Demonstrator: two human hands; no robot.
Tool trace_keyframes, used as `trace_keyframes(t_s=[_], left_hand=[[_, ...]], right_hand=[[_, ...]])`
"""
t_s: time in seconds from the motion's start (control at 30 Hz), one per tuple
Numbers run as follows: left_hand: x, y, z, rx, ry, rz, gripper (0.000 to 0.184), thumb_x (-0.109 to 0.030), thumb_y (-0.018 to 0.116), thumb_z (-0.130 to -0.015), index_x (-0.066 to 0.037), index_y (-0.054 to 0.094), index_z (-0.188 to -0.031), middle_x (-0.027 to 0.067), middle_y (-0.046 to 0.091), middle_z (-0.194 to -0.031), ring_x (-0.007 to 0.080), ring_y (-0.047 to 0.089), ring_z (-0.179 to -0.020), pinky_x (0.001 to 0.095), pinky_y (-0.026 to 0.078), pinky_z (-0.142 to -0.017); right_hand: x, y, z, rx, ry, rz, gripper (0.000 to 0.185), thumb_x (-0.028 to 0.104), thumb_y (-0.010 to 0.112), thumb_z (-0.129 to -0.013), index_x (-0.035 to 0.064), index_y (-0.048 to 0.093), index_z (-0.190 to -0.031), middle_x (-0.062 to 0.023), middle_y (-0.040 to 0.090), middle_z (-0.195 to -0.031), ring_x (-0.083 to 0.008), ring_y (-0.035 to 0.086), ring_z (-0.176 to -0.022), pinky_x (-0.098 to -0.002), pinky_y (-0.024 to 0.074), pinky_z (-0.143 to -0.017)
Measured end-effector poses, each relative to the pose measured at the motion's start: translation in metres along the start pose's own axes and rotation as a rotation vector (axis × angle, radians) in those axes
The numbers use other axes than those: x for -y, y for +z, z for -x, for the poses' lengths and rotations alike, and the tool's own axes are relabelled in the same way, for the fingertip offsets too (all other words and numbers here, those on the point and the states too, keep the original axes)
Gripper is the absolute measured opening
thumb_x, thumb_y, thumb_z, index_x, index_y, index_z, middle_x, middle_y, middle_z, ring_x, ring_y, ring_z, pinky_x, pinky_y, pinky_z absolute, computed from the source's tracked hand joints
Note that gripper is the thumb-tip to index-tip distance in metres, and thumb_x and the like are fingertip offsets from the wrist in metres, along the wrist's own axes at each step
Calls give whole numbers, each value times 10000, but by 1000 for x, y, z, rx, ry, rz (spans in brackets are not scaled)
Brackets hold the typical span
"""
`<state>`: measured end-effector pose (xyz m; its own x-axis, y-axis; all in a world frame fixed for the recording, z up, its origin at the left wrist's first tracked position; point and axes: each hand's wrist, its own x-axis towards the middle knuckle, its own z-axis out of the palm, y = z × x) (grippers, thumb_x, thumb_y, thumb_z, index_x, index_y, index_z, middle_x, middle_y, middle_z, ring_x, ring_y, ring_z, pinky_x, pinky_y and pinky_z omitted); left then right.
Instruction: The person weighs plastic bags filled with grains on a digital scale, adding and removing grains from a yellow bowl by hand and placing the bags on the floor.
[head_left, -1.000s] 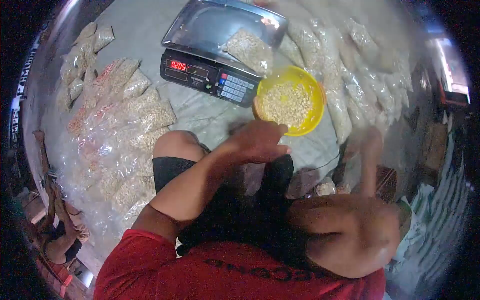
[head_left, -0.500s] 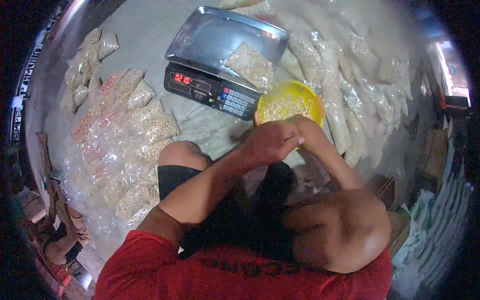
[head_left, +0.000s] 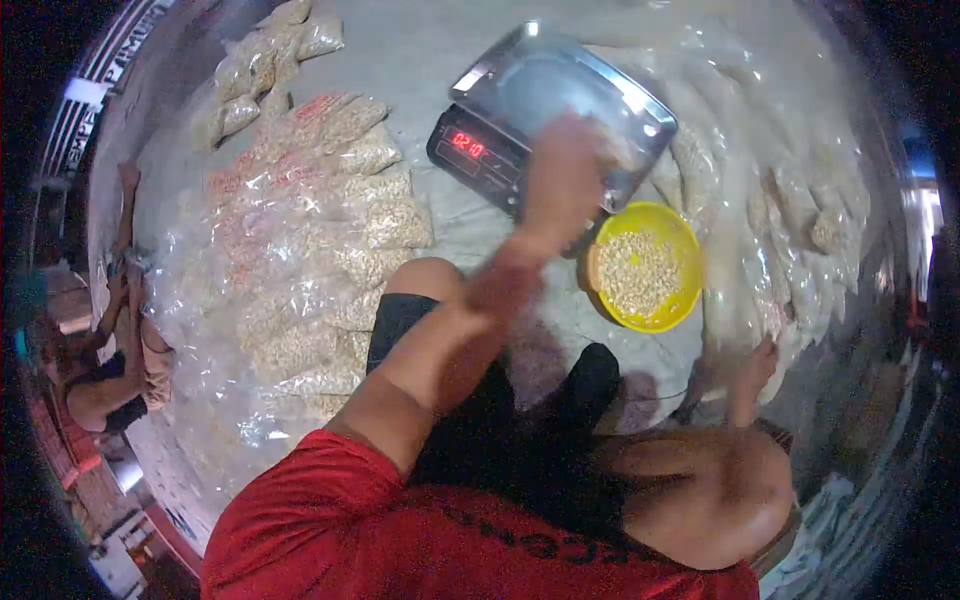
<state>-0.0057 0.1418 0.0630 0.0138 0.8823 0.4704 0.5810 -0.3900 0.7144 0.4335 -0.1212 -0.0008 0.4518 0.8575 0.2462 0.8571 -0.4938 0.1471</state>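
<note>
My left hand (head_left: 572, 165) is smeared by motion over the pan of the digital scale (head_left: 480, 150), whose red display shows what looks like 0.210. Beside its fingers, partly covered, is a clear plastic bag of pale beans (head_left: 614, 150); whether the fingers grip it is unclear. To the right, my right hand (head_left: 750, 380) is blurred by the lower edge of a spread of clear plastic bags (head_left: 740, 200), its finger position unclear. A yellow bowl (head_left: 688, 285) with loose pale beans (head_left: 640, 272) stands on the floor between scale and plastic bags.
Many filled bean bags (head_left: 385, 225) lie in overlapping rows on the left, some with red print. More bags (head_left: 270, 60) lie at the far left. My bent knees (head_left: 425, 278) flank the near floor. Another person (head_left: 110, 380) is at the left edge.
My hands have parted from above the yellow bowl. The left has gone to the bag on the scale pan, the right out to the plastic at right. The view has shifted left.
</note>
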Motion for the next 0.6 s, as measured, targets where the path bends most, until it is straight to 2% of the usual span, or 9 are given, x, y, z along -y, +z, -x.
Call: trace_keyframes(t_s=[0.07, 0.13, 0.17, 0.23, 0.33, 0.4, 0.43, 0.5, 0.6], left_hand=[[14, -26, -12, -296, -46, 170, 321, -119, 627, -923, -36, 692, -1226, 227, 652, -1316, 388, 581, -1290, 458, 426, -1122], [-6, -71, -28, -432, -300, 415, 189, -89, 548, -994, -24, 685, -1106, 141, 699, -1155, 254, 656, -1045, 372, 500, -947], [31, -79, -31, -540, -259, 264, 150, -48, 537, -989, -14, 669, -1050, 101, 692, -1083, 200, 641, -973, 328, 506, -882], [42, -113, -37, -678, -376, 313, 140, -14, 545, -960, -9, 643, -1059, 96, 680, -1034, 208, 641, -907, 329, 512, -834], [96, -150, -33, -864, -507, 340, 182, -26, 576, -939, 2, 619, -1114, 107, 671, -1019, 218, 638, -865, 355, 523, -732], [180, -163, -22, -1009, -434, 869, 226, -30, 611, -915, 2, 614, -1139, 111, 667, -984, 224, 637, -821, 373, 517, -670], [168, -164, -21, -1010, -424, 871, 226, -30, 611, -915, 2, 614, -1139, 111, 667, -984, 224, 637, -821, 373, 517, -670], [136, -165, -11, -1097, -773, 469, 285, -33, 646, -884, 19, 607, -1162, 132, 656, -1039, 242, 643, -797, 369, 522, -650], [153, -170, 2, -970, -652, 84, 340, -50, 660, -862, 54, 599, -1180, 194, 621, -1146, 301, 618, -963, 419, 500, -810]], right_hand=[[-57, 64, 20, 131, 85, 134, 818, 377, 834, -848, -17, 466, -1463, -310, 581, -1326, -450, 578, -1212, -525, 467, -1038], [-86, 95, 35, 362, 11, 77, 857, 368, 833, -843, -17, 430, -1493, -314, 542, -1379, -449, 543, -1273, -505, 453, -1076], [-88, 92, 43, 439, -5, 54, 870, 366, 833, -842, -18, 417, -1503, -315, 530, -1397, -448, 531, -1294, -499, 449, -1088], [-30, 17, 39, 182, 44, -345, 871, 338, 827, -845, -6, 399, -1521, -303, 511, -1439, -456, 516, -1317, -491, 432, -1116], [-17, 17, 29, -9, -34, -168, 762, 323, 775, -879, -11, 450, -1481, -282, 538, -1419, -470, 564, -1241, -503, 446, -1082], [-12, 11, 24, -54, -51, -196, 678, 322, 740, -906, -14, 500, -1444, -274, 559, -1399, -471, 572, -1225, -507, 448, -1070], [-10, 5, 22, 32, 20, -211, 593, 309, 713, -920, 2, 537, -1397, -267, 586, -1349, -463, 586, -1203, -507, 458, -1054], [-5, -16, 13, 210, 155, -238, 435, 283, 659, -948, 35, 612, -1302, -252, 640, -1249, -447, 616, -1159, -507, 479, -1020], [-4, -50, -9, 388, 271, -267, 310, 257, 605, -976, 68, 686, -1208, -236, 694, -1149, -431, 645, -1114, -507, 499, -986]])
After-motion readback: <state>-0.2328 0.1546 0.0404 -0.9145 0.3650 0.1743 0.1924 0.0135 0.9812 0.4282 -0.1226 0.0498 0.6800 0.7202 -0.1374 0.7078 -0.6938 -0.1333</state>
